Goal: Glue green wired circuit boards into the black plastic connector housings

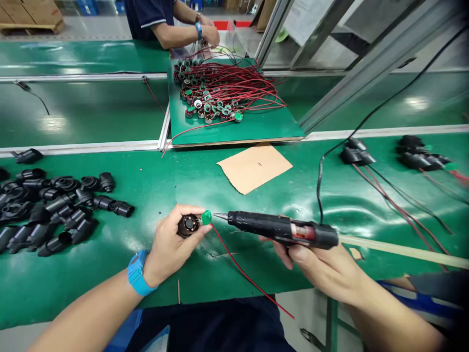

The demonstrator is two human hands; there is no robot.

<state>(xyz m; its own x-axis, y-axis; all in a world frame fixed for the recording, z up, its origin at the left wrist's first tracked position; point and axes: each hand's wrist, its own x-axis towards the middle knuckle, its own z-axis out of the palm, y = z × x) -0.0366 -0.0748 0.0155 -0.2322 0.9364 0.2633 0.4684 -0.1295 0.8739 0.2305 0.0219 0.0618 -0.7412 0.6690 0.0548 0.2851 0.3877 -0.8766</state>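
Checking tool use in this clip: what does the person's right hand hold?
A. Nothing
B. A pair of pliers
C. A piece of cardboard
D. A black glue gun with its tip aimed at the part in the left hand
D: the right hand grips a black glue gun whose tip points at the small black housing and green disc pinched in the left hand.

1. Green desk (110,274) in front, glossy with glare from lamps overhead.
2. Second green desk (73,112) behind, split off by metal rails (73,77).
3. Slanted metal frame (366,63) at right.
4. Grey floor (91,27) and cardboard boxes (29,12) far back.
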